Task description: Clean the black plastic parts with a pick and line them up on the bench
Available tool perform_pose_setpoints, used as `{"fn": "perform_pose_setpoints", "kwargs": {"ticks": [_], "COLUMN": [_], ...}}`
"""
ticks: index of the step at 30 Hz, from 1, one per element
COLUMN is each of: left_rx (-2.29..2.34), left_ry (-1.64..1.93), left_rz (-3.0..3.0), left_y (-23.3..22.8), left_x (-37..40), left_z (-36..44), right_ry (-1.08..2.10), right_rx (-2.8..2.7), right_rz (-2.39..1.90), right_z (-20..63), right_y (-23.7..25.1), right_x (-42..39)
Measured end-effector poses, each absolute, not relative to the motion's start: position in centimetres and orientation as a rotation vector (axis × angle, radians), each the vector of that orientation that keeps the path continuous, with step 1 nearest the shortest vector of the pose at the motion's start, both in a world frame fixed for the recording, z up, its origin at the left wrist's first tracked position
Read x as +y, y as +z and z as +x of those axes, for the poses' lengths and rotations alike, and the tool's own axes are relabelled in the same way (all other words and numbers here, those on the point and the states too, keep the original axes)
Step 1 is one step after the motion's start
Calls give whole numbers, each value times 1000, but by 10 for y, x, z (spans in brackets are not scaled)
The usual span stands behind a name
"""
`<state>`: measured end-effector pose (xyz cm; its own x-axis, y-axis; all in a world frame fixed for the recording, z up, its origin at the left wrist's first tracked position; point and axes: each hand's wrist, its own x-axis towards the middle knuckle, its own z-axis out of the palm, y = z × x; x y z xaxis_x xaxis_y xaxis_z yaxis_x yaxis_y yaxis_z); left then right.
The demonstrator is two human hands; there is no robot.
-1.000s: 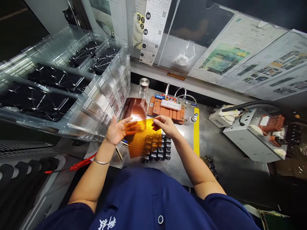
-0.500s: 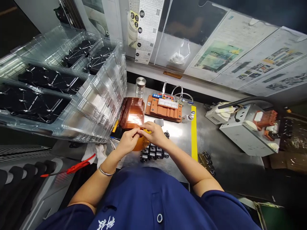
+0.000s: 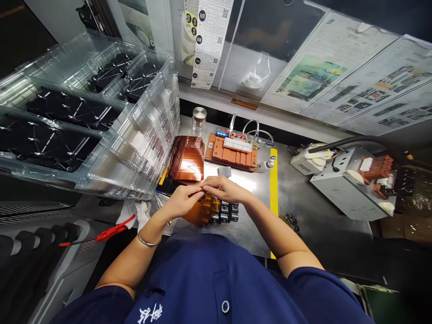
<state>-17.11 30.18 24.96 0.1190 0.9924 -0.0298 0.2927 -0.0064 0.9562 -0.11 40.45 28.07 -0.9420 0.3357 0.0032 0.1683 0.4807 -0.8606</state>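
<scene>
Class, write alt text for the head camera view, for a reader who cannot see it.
Two hands, left hand and right hand, pinch a folded amber film sheet together above black cylindrical parts on a metal bench. A stack of amber sheets and an orange fixture lie behind.

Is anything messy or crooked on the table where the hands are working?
A little. The amber film held by the left hand and right hand curls instead of lying flat. The stack of clear trays leans, and a white cloth lies crumpled.

hands point(image 3: 184, 201): 2 | glass jar point(image 3: 198, 121): 1 | orange fixture point(image 3: 232, 154): 1 | red-handled tool point(image 3: 105, 233): 1
</scene>
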Motion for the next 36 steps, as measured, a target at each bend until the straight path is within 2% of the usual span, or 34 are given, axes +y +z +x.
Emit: {"fn": "perform_pose_setpoints", "kwargs": {"ticks": [5,11,19,25,30,36], "left_rx": [1360,1401,1411,1602,1833,2247], "left_ry": [930,924,895,940,945,732], "left_rz": [1499,1591,1632,1456,1171,956], "left_y": [250,246,230,216,179,128], "left_x": [302,300,300,308,340,396], "left_z": [-170,-170,-165,-168,-204,-227], "right_ry": [1471,1669,1888,1485,1218,961], "right_rx": [-2546,-2406,-2392,-2071,-1727,-1566], "right_rz": [-470,-689,-657,-1228,-1490,-1620], "right_z": [-1,0,4,18,86,163], "right_y": [283,283,279,254,233,228], "right_x": [403,404,423,419,443,449]}}
